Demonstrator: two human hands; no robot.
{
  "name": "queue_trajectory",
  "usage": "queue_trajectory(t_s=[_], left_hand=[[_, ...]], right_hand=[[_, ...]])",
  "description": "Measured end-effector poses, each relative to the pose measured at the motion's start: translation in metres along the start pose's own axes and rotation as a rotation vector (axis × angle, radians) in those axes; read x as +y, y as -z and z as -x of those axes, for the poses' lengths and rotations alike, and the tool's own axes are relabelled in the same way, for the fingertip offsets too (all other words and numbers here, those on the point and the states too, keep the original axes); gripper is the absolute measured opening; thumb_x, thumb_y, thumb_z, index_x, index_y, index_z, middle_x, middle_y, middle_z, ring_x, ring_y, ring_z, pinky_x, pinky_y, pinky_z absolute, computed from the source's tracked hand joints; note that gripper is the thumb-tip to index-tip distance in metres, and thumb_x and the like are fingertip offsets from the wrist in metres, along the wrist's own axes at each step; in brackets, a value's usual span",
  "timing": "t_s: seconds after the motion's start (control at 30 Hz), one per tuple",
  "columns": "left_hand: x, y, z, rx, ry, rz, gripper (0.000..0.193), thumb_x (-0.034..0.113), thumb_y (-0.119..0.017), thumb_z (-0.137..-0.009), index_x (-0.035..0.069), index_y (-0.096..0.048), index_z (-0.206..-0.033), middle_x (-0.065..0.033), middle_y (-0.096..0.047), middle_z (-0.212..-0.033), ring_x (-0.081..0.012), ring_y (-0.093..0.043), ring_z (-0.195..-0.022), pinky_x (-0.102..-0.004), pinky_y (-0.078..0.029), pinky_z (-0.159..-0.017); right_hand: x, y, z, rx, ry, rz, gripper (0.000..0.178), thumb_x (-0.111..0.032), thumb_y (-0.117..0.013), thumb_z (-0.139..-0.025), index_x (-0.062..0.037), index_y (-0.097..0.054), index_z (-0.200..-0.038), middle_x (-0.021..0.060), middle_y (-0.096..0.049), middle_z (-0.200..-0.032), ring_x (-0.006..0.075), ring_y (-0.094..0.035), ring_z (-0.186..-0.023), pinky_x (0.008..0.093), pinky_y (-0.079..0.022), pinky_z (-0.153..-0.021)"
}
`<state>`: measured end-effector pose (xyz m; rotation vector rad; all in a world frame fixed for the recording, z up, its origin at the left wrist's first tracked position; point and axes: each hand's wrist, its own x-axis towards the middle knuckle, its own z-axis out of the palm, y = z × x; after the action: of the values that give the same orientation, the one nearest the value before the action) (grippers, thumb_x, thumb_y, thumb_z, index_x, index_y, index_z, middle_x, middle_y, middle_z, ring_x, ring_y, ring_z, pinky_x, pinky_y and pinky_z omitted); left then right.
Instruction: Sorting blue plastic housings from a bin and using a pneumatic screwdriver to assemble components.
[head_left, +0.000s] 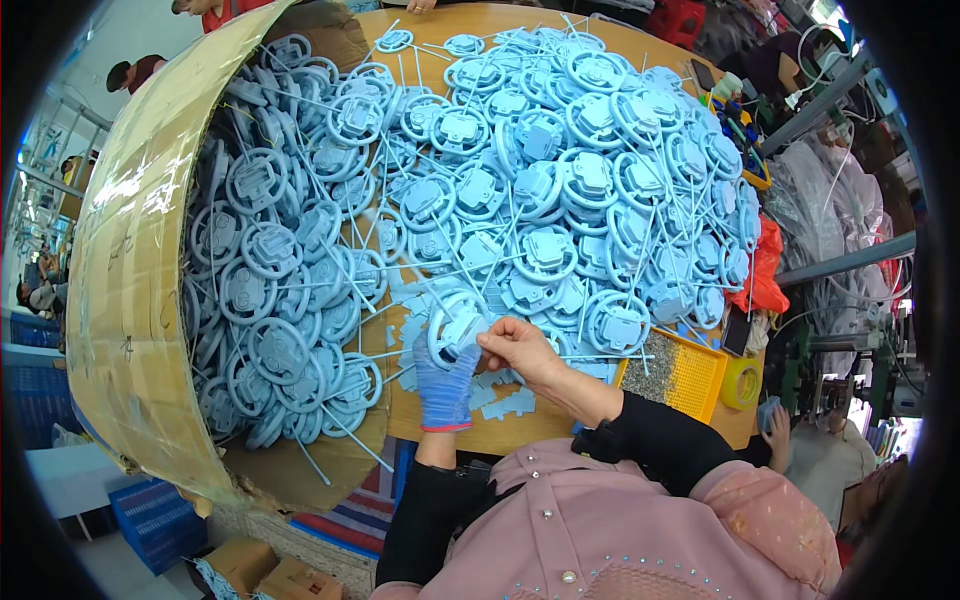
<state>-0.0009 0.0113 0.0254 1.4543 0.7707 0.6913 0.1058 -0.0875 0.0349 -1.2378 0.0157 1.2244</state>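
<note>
My left hand [445, 388], in a blue glove with a red cuff edge, grips a light-blue wheel-shaped plastic part [457, 322] by its near side. The part has a round ring with a flat plate across its middle. At its right edge my bare right hand [530, 352] is closed in a pinch; what lies between the fingertips is too small to make out. Flat light-blue cut-out pieces [510, 403] are scattered on the wooden table [490, 432] beneath the hands. A tall heap of similar wheel-shaped parts [545, 190], many with thin rods, rises just beyond them.
A large cardboard box [130, 270] lies open toward the table at left, full of the same parts. By my right forearm sit a yellow tray [710, 380] with small metal pieces [650, 370] and a yellow tape roll [741, 383]. A red plastic bag [764, 268] is farther right.
</note>
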Motion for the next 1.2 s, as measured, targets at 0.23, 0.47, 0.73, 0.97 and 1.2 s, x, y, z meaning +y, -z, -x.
queue_trajectory(t_s=[0.23,0.47,0.73,0.97,1.2], left_hand=[[0.021,-0.008,-0.012,-0.011,0.158,0.246,0.051,0.015,-0.078,-0.073,0.0,-0.051,-0.114,-0.0066,-0.062,-0.094,-0.0112,-0.06,-0.076,-0.0261,-0.051,-0.067],[0.031,-0.026,-0.048,-0.165,0.065,0.161,0.051,0.022,-0.08,-0.073,0.0,-0.055,-0.112,-0.0076,-0.064,-0.099,-0.0135,-0.062,-0.085,-0.0274,-0.051,-0.072],[0.012,-0.046,-0.117,-0.236,-0.03,0.056,0.081,0.022,-0.082,-0.071,-0.004,-0.036,-0.132,-0.0109,-0.06,-0.109,-0.0169,-0.061,-0.097,-0.0277,-0.051,-0.081],[0.014,-0.079,-0.294,0.021,0.251,0.181,0.079,0.012,-0.071,-0.078,-0.004,-0.025,-0.14,-0.0081,-0.06,-0.089,-0.0138,-0.057,-0.067,-0.0249,-0.049,-0.058],[-0.017,-0.093,-0.406,0.164,0.475,0.11,0.029,0.023,-0.066,-0.082,0.004,-0.06,-0.102,-0.0104,-0.061,-0.072,-0.0171,-0.053,-0.044,-0.03,-0.041,-0.036]], right_hand=[[-0.024,0.005,-0.005,-0.021,0.22,0.137,0.045,-0.018,-0.071,-0.084,0.0012,-0.051,-0.119,0.0056,-0.06,-0.102,0.0136,-0.056,-0.09,0.0296,-0.047,-0.083],[-0.042,0.011,-0.019,-0.026,0.223,0.092,0.042,-0.017,-0.071,-0.084,-0.0001,-0.052,-0.118,0.0047,-0.062,-0.102,0.0103,-0.058,-0.09,0.0255,-0.046,-0.08],[-0.082,0.026,-0.048,0.109,0.28,0.114,0.045,-0.019,-0.073,-0.081,0.0002,-0.052,-0.115,0.0062,-0.062,-0.103,0.0115,-0.058,-0.09,0.0257,-0.045,-0.081],[-0.122,0.042,-0.025,0.434,0.903,0.97,0.062,-0.019,-0.079,-0.071,0.0022,-0.051,-0.122,0.0185,-0.056,-0.117,0.0339,-0.052,-0.109,0.0396,-0.041,-0.094],[-0.094,0.059,-0.007,0.222,0.627,0.77,0.029,-0.008,-0.068,-0.08,0.0019,-0.062,-0.107,0.0126,-0.066,-0.097,0.0222,-0.063,-0.092,0.0314,-0.048,-0.08]])
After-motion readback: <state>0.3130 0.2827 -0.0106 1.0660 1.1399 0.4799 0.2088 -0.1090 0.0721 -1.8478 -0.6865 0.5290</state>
